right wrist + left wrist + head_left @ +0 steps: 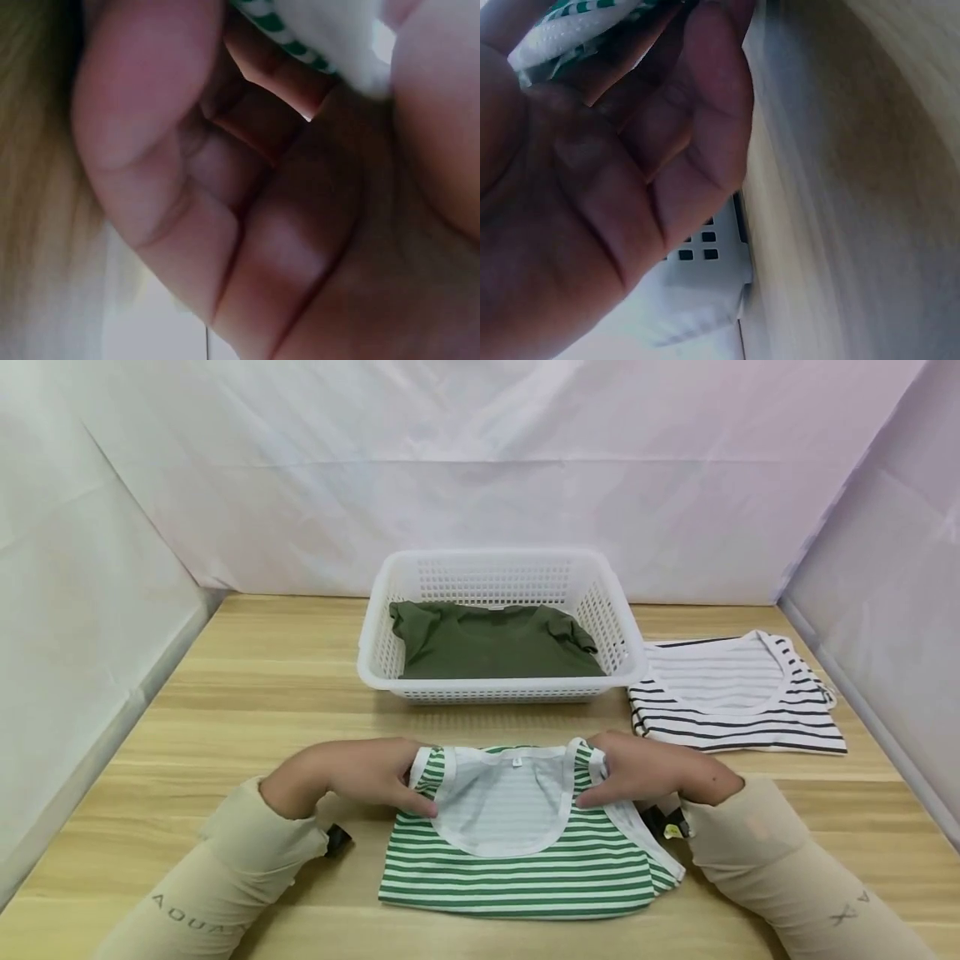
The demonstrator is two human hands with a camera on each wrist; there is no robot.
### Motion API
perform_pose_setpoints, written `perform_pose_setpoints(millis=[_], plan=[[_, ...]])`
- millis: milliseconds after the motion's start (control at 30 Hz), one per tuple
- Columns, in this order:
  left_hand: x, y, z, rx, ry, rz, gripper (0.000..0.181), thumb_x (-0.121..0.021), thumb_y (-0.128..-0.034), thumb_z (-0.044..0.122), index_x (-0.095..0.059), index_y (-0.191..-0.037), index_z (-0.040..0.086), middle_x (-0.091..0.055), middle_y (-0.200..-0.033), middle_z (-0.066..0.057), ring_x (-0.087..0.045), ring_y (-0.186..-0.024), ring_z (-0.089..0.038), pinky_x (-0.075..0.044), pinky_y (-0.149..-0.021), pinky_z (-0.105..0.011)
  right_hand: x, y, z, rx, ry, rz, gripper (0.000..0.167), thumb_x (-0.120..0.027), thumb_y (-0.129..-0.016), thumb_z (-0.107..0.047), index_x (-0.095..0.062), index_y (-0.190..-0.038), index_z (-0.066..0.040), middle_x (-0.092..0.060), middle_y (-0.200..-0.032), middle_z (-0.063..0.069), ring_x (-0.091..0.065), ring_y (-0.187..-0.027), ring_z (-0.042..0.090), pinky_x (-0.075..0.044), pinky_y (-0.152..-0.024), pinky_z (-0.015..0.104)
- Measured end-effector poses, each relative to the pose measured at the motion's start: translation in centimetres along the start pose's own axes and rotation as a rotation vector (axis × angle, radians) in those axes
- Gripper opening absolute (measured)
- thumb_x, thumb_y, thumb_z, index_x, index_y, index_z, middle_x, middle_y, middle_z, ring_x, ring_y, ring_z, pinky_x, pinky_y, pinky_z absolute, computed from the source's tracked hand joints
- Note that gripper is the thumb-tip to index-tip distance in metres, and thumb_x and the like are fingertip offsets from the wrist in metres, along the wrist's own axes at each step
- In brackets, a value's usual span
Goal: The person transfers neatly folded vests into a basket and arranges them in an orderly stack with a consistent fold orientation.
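A green-and-white striped tank top point(525, 881) lies folded on the table in front of me, its white-trimmed neckline facing up. At its left shoulder strap, my left hand point(367, 772) grips the cloth between thumb and curled fingers. My right hand point(637, 768) holds the opposite strap the same way. Both wrist views show curled fingers, with a bit of the striped tank top point(592, 7) at the left hand and of the white trim point(337, 45) at the right. The fingertips under the cloth are hidden.
Behind the tank top stands a white plastic basket point(502, 685) with a dark green garment point(495, 643) inside. To its right lies a folded white top with black stripes point(742, 727). White cloth walls point(495, 510) enclose the wooden table point(247, 693) at the back and sides.
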State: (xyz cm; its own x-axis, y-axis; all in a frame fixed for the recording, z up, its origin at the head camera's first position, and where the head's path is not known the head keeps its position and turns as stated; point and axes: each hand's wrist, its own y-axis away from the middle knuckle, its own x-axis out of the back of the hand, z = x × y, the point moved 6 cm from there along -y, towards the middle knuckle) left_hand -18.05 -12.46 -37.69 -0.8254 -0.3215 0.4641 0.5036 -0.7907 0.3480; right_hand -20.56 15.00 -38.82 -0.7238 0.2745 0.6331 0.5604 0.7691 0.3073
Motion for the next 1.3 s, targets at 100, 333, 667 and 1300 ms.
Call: perform_pose_setpoints(millis=[100, 333, 667, 1300], plan=[[-0.4, -0.1, -0.1, 0.010, 0.010, 0.008, 0.030, -0.073, -0.0921, 0.022, -0.062, -0.118, 0.013, -0.067, -0.100, 0.008, -0.058, -0.091, -0.005, -0.050, -0.085, -0.022, -0.1, 0.1, -0.1, 0.012, 0.008, 0.000, 0.023, -0.076, -0.089, -0.034, -0.067, -0.104, -0.019, -0.065, -0.088, -0.011, -0.057, -0.077, 0.003, -0.052, -0.072, 0.024], [-0.1, 0.3, 0.1, -0.039, -0.008, 0.017, 0.034, -0.069, -0.0954, 0.020, -0.060, -0.127, 0.012, -0.069, -0.111, 0.007, -0.060, -0.100, -0.005, -0.049, -0.092, -0.022, 0.2, 0.7, -1.1, 0.101, -0.041, -0.031, 0.022, -0.072, -0.093, -0.031, -0.065, -0.109, -0.018, -0.068, -0.095, -0.007, -0.059, -0.084, 0.002, -0.053, -0.078, 0.024], [1.2, 1.9, 1.4, -0.131, -0.014, 0.007, 0.041, -0.066, -0.0937, 0.015, -0.054, -0.132, 0.012, -0.063, -0.121, 0.003, -0.056, -0.109, -0.007, -0.045, -0.099, -0.023, 1.7, 2.4, -3.7, 0.338, -0.074, -0.070, 0.026, -0.065, -0.098, -0.018, -0.062, -0.124, -0.019, -0.069, -0.111, -0.006, -0.059, -0.098, 0.001, -0.052, -0.089, 0.024], [6.9, 4.1, 2.9, -0.152, 0.224, 0.283, 0.042, -0.047, -0.1041, 0.022, -0.047, -0.135, -0.006, -0.064, -0.125, -0.020, -0.068, -0.107, -0.015, -0.055, -0.093, -0.031, 6.7, 2.6, -5.5, 0.157, -0.272, 0.365, 0.042, -0.052, -0.104, -0.016, -0.041, -0.145, -0.008, -0.061, -0.122, 0.015, -0.068, -0.103, 0.020, -0.056, -0.090, 0.032]])
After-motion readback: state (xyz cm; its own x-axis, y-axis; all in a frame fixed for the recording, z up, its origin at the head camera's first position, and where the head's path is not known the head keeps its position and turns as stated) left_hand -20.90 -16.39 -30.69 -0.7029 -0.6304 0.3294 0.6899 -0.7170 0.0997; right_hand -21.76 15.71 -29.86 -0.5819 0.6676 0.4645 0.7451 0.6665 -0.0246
